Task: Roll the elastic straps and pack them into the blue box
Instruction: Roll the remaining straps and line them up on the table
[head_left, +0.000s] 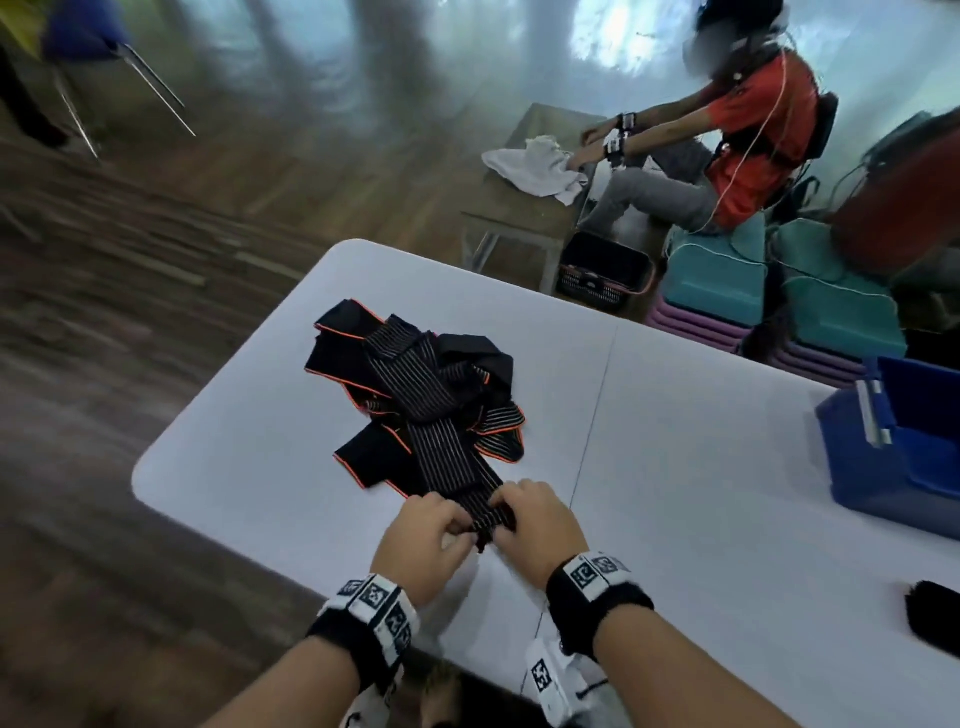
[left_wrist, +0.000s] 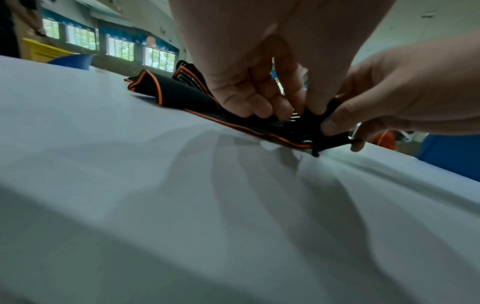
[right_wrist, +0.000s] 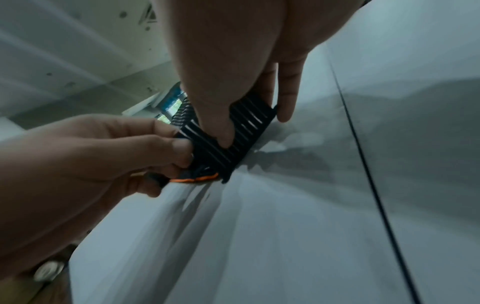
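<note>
Now the left hand (head_left: 423, 540) and right hand (head_left: 535, 525) both pinch the near end of a striped strap (head_left: 447, 457) trailing from the pile (head_left: 415, 384) at table centre, apparently starting its roll, which next needs tight turns toward the pile, the blue box (head_left: 893, 457) waiting far right.

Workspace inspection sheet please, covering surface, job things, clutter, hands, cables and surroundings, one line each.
Surface: white folding table, with a seam running across its middle.
Job's things: pile of black elastic straps with orange edging left of the seam; one striped strap drawn toward the near edge; blue box at the right edge, contents not visible.
Clutter: dark object at the near right, too cropped to identify.
Hands: left hand and right hand both pinch the striped strap's near end.
Cables: nothing seen on the table.
Surroundings: another person seated at a separate table with white cloth; black basket on the wood floor.
</note>
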